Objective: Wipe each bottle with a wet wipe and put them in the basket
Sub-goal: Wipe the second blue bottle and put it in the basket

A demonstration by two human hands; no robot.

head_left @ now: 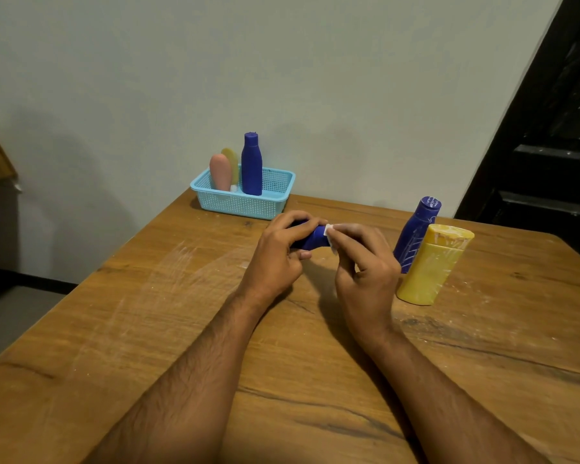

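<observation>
My left hand (pixel 280 254) grips a small blue bottle (pixel 312 241) held sideways above the table. My right hand (pixel 365 262) pinches a white wet wipe (pixel 329 236) against the bottle's right end. A light blue basket (pixel 245 202) stands at the table's far edge. It holds a pink bottle (pixel 220 172), a yellow bottle (pixel 231 162) behind it and a tall blue bottle (pixel 252 164). To the right of my hands stand a smeared blue bottle (pixel 416 232) and a smeared yellow bottle (pixel 432 266), close together.
The wooden table (pixel 181 329) has white smears on its left half and near its right edge. A pale wall rises behind the basket. A dark door frame (pixel 549 145) is at the right. The floor drops away at the left.
</observation>
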